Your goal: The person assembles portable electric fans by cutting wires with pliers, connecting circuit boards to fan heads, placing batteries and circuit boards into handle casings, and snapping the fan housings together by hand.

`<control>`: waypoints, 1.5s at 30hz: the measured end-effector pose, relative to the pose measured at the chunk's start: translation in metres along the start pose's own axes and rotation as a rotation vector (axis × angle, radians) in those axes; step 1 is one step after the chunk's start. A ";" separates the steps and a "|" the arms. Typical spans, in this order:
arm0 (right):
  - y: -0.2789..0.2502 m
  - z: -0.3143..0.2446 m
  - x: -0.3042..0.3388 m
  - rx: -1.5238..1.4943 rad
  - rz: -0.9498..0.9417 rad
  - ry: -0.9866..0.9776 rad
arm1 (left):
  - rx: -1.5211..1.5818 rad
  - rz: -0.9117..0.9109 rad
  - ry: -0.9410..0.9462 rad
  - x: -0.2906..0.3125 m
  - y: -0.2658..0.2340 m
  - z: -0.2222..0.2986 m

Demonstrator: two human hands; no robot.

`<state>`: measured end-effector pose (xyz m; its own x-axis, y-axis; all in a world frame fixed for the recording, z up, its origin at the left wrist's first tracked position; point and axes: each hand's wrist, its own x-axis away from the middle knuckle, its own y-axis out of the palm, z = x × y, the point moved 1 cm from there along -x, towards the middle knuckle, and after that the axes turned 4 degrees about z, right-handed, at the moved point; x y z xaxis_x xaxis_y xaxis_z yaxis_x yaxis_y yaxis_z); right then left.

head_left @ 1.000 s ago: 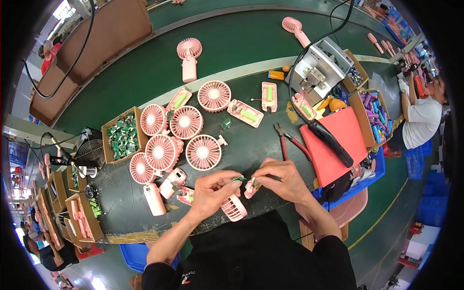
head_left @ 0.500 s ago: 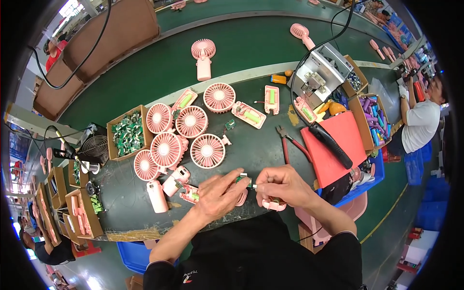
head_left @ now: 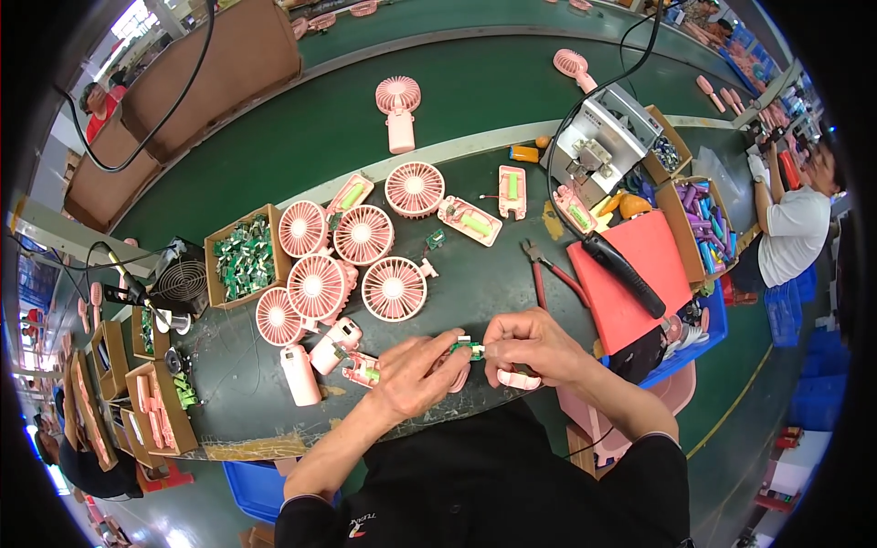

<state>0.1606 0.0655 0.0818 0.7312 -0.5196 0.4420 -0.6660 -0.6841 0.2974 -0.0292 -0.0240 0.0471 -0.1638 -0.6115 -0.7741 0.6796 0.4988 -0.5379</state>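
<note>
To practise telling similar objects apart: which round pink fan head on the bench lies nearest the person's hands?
The fan head at the cluster's lower right, directly above the left hand; the others lie farther left or higher up.

Factory assembly line for small pink handheld fans. A green conveyor belt (head_left: 365, 100) ran across the upper frame carrying a finished fan (head_left: 398, 111). The dark workbench (head_left: 475, 274) in the centre held a cluster of pink fan heads (head_left: 361, 236), a cardboard box of green circuit boards (head_left: 241, 259), open handle shells with batteries (head_left: 470, 221), red-handled pliers (head_left: 548, 274) and parts bins (head_left: 699, 224) at right. Another worker (head_left: 793, 228) sat at the right edge, more at the left edge.
</note>
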 end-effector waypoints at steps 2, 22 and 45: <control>-0.001 0.002 -0.001 -0.032 -0.009 0.003 | 0.003 -0.005 0.006 0.000 0.001 0.000; -0.015 -0.005 -0.002 0.024 -0.134 0.140 | 0.059 -0.124 0.069 -0.005 -0.002 0.004; -0.011 0.015 -0.003 -0.138 -0.235 0.059 | 0.043 -0.164 0.009 -0.007 -0.004 0.011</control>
<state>0.1685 0.0669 0.0644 0.8609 -0.3213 0.3945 -0.4957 -0.7040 0.5086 -0.0234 -0.0285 0.0584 -0.2815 -0.6772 -0.6798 0.6732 0.3655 -0.6428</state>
